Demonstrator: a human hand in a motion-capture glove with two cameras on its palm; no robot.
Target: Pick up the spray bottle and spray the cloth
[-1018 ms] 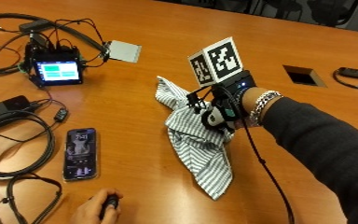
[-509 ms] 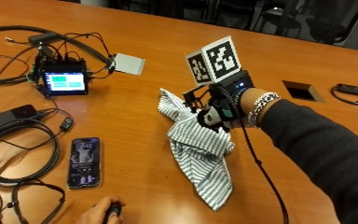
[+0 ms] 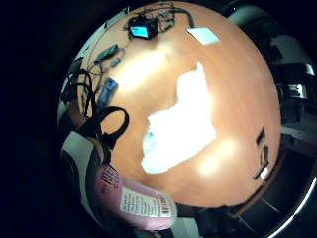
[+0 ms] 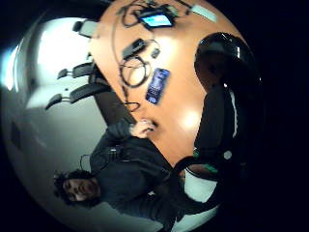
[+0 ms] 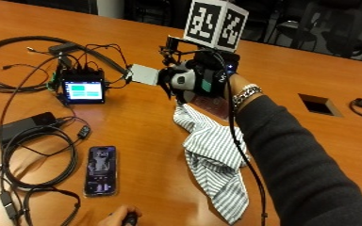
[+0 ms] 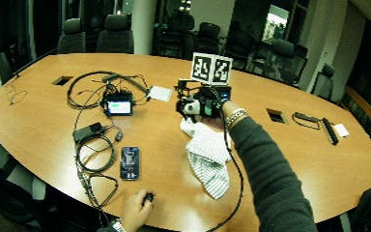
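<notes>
Outside view: the gloved right hand [image 5: 196, 80] is raised above the worktop [image 5: 137, 122], fingers curled round a pink labelled bottle [image 3: 136, 203], whose pointing direction cannot be told. A striped cloth [image 5: 213, 160] lies crumpled below the hand, its long axis running toward the person. A phone [image 5: 101, 170], cables [image 5: 37, 141] and lit screen [image 5: 84, 90] lie well apart beside it.
</notes>
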